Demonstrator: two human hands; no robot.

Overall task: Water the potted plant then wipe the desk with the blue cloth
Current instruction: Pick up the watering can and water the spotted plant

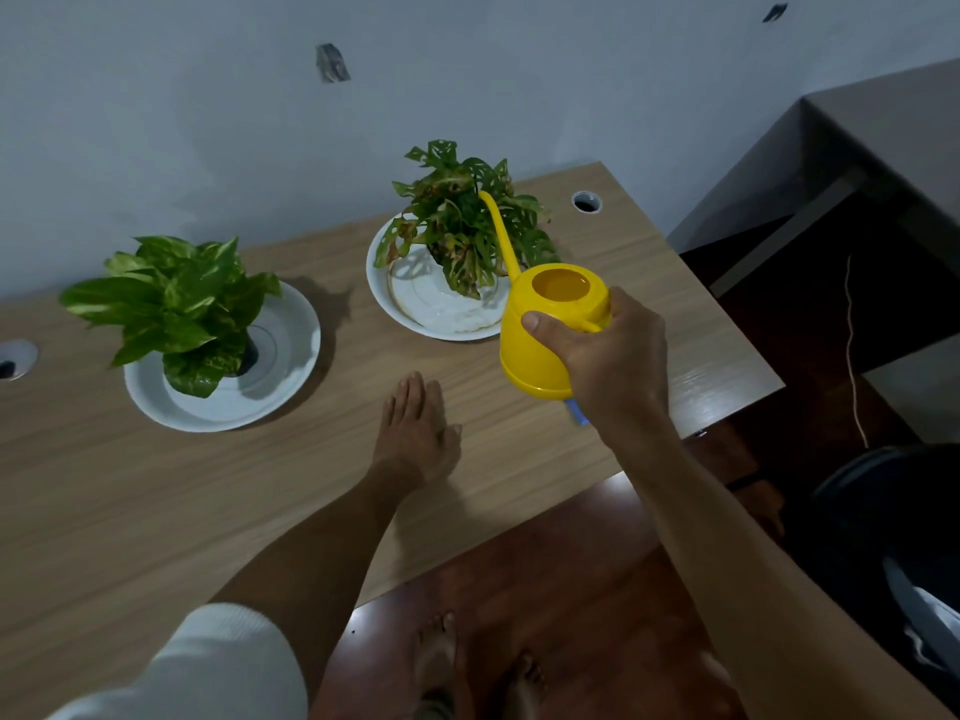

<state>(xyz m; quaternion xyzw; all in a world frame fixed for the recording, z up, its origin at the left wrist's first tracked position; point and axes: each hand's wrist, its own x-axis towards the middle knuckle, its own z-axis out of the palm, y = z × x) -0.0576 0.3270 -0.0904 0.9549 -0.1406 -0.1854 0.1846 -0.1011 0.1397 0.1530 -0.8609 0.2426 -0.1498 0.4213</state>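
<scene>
Up at about one o'clock from the middle of the view, the right hand point(613, 356) is clamped around a yellow watering can point(545, 330), thumb pressed on its near side and the other fingers wrapped behind, out of sight. The can is held above the wooden desk point(156, 511), its round top opening showing a yellow interior. Its long thin spout point(501, 233) rises toward twelve o'clock and its tip sits among the leaves of the potted plant point(462, 226), a mottled, hole-leaved plant standing on a white plate point(447, 314) near the desk's far edge. Just below the can, at its five o'clock, a small sliver of something blue point(577, 412) pokes out from under the wrist; whether it is the blue cloth cannot be told.

The left hand point(415, 433) lies flat on the desk at about six o'clock from the plate, fingers together and straight, gripping nothing. Off at nine o'clock, well apart from the can, a second plant point(176, 304) with broad green leaves stands on another white plate point(280, 376). A round cable hole point(587, 202) sits in the desk at the two o'clock corner. Below the desk edge, bare feet point(467, 672) stand on a reddish floor.
</scene>
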